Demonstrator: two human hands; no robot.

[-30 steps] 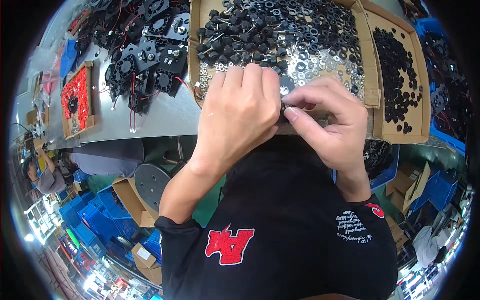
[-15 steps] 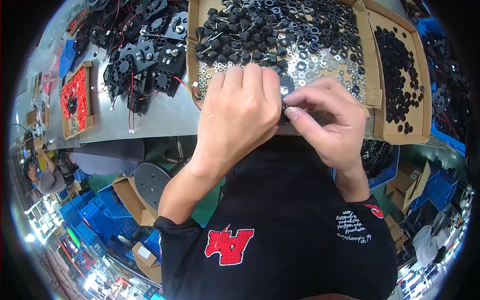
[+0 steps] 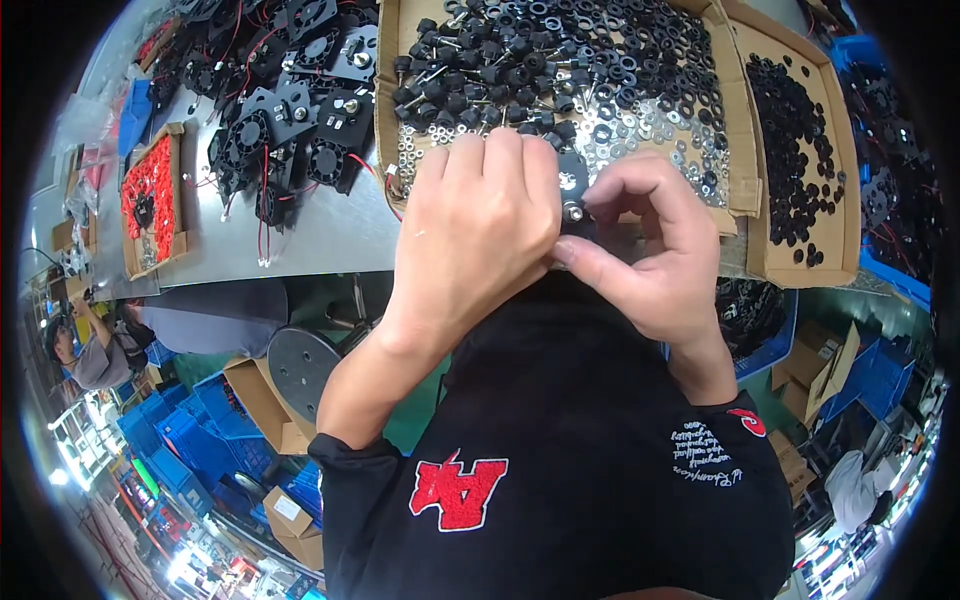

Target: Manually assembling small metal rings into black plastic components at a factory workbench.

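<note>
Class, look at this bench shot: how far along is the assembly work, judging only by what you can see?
Done: a heap of small black fans with wires lies on the metal table. In hand: the left hand and right hand pinch a small black part with a silver fastener. Left: the cardboard tray holds many loose black rings and silver washers.

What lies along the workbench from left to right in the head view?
Small box of red parts → pile of black fans with wires → large cardboard tray of black rings and silver washers → narrower cardboard tray of black rings.
</note>
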